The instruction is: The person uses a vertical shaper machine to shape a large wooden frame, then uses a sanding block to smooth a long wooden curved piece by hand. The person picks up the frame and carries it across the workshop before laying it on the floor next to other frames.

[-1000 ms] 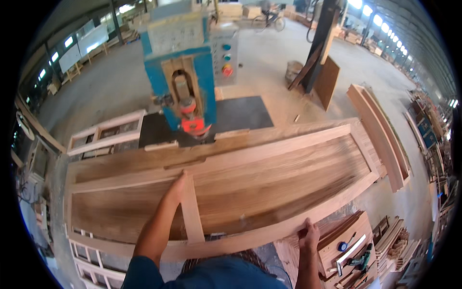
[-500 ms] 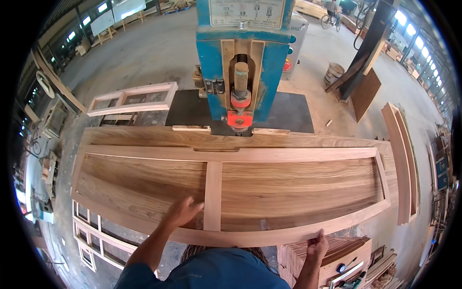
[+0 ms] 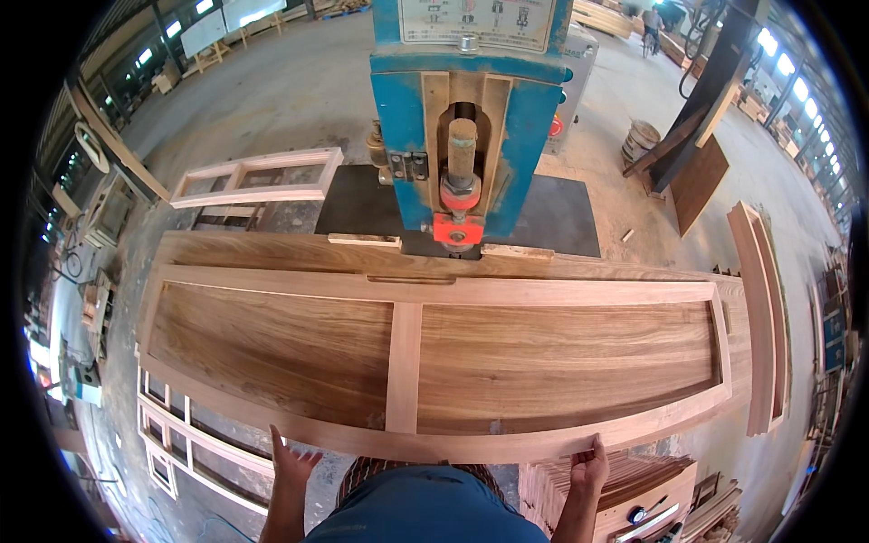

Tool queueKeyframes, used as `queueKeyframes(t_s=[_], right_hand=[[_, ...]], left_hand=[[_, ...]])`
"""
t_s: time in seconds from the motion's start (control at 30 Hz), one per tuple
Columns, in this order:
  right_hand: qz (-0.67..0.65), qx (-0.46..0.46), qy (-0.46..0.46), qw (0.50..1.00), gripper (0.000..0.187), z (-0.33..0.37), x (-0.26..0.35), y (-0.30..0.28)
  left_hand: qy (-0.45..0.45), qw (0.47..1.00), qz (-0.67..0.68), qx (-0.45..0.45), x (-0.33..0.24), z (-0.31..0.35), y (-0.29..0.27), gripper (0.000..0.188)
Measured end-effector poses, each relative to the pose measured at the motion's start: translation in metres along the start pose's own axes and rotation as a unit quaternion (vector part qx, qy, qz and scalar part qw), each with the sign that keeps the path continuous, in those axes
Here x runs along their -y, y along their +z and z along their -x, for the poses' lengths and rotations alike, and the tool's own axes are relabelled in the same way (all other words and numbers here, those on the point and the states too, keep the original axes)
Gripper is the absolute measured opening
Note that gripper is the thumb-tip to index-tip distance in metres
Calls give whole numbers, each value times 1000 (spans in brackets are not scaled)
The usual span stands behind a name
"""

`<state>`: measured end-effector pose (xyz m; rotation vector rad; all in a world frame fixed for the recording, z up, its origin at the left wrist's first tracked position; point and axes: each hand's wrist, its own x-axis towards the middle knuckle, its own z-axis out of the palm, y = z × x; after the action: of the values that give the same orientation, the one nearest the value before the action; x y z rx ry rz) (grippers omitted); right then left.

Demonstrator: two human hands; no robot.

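A long pale wooden frame [image 3: 534,291] with one crossbar lies flat on a wide wood-grained board [image 3: 579,357]. Near its front rail, left of the middle, my left hand [image 3: 291,460] is open with its fingers apart and a fingertip close to the edge. Whether that fingertip touches is hard to tell. My right hand [image 3: 588,467] holds the front rail further right, its fingers curled at the edge. Beyond the far rail, a blue machine [image 3: 398,109] stands over the board, its red-collared spindle head [image 3: 458,229] above the dark machine table [image 3: 557,213].
Two small wood blocks [image 3: 518,252] sit against the board's far edge. Other pale frames lie at far left [image 3: 258,176] and near left [image 3: 195,434]. Stacked wood pieces [image 3: 625,480] stand near right, and a long channel-shaped wood piece [image 3: 759,317] stands at the right.
My left hand has left the area beside the crossbar and come back toward me to the front rail, fingers spreading. My right hand stays at the front rail. The view has shifted slightly.
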<state>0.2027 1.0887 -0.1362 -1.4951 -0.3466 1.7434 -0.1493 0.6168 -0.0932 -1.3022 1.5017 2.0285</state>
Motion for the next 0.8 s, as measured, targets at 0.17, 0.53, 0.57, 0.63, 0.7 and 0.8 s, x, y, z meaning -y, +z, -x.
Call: queueKeyframes(t_s=[0.17,0.53,0.57,0.63,0.7,0.8], right_hand=[[90,2,-5,996,20,1,10,4],[70,-49,19,996,42,7,12,-23],[33,-39,34,998,41,14,13,-9],[-93,42,73,992,28,9,5,-4],[-126,64,60,988,22,-34,-23,-38],[-135,78,51,987,19,-54,-31,-62]], left_hand=[[52,967,155,196,19,-21,28,74],[57,956,156,241,13,-15,34,65],[57,956,159,240,15,-14,33,65],[50,960,160,222,16,-8,33,65],[56,959,157,227,13,-9,37,64],[71,956,154,237,19,-13,31,64]])
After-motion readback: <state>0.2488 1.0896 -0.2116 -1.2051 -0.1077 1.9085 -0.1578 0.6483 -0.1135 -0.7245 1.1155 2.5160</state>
